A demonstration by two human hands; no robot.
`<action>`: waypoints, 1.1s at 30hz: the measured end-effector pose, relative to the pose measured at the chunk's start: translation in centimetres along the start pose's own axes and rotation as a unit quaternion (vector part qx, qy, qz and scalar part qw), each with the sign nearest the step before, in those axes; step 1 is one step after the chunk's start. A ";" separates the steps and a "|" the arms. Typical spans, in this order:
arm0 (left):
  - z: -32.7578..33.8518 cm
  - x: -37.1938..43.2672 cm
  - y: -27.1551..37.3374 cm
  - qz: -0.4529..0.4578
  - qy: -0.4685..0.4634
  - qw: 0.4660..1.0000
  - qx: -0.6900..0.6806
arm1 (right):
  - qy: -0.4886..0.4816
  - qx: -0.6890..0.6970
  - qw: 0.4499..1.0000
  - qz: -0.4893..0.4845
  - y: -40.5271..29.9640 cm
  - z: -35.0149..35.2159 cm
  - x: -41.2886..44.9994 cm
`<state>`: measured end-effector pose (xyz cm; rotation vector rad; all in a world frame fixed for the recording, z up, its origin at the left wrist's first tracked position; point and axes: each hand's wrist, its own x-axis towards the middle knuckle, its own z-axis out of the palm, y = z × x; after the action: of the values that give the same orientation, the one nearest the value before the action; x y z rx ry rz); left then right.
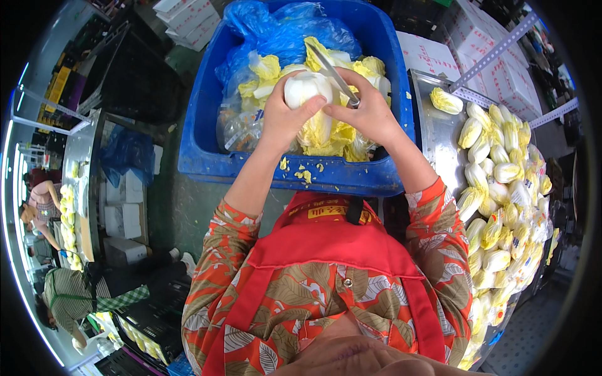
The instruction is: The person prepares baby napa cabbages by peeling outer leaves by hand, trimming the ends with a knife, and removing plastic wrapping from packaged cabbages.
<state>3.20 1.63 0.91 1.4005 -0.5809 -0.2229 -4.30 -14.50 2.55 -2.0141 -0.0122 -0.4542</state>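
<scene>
My left hand [289,110] is closed round a napa cabbage [308,89], its white base turned up and away from me. A knife [331,70] is in my right hand [364,105], its blade pointing up and to the left, and the fingers of that hand also touch the cabbage's side. Both hands are above a blue plastic bin [287,176]. Loose yellow cabbage leaves [345,138] and pale trimmings lie in the bin below the hands, beside a crumpled blue plastic bag [291,33] and clear plastic.
On the right, a metal table [428,117] bears many napa cabbages [477,150], some in printed clear bags. White cartons [425,54] stand behind it. At the left, people [70,291] stand near another table with a row of cabbages [68,216]. Leaf scraps stick to the bin's rim.
</scene>
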 end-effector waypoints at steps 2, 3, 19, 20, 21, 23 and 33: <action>-0.4 0.5 -0.3 -0.053 0.058 0.997 -0.018 | 0.019 -0.049 0.998 0.043 0.4 -0.6 0.2; -0.6 0.6 -0.2 -0.053 0.058 0.997 -0.018 | 0.038 -0.098 0.991 0.087 0.5 -0.9 0.2; 0.7 2.3 1.1 -0.070 -0.039 0.996 -0.028 | -0.004 0.347 0.912 0.217 1.3 -0.9 -0.1; 0.5 2.5 0.8 -0.071 -0.040 0.996 -0.029 | -0.002 0.378 0.900 0.216 1.4 -1.1 -0.1; 0.2 2.8 0.3 -0.090 -0.034 0.994 -0.058 | -0.002 0.378 0.900 0.216 1.7 -1.1 -0.1; -0.3 2.9 0.0 -0.109 -0.028 0.990 -0.087 | 0.004 0.410 0.884 0.226 2.4 -1.1 -0.2; -1.9 3.6 0.7 0.162 0.029 0.899 0.405 | 0.124 0.350 0.908 0.195 4.0 -2.2 0.3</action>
<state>7.07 1.67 2.38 2.0656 -0.9011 0.3789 -3.94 -18.37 0.12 -1.1988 0.3354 -0.3735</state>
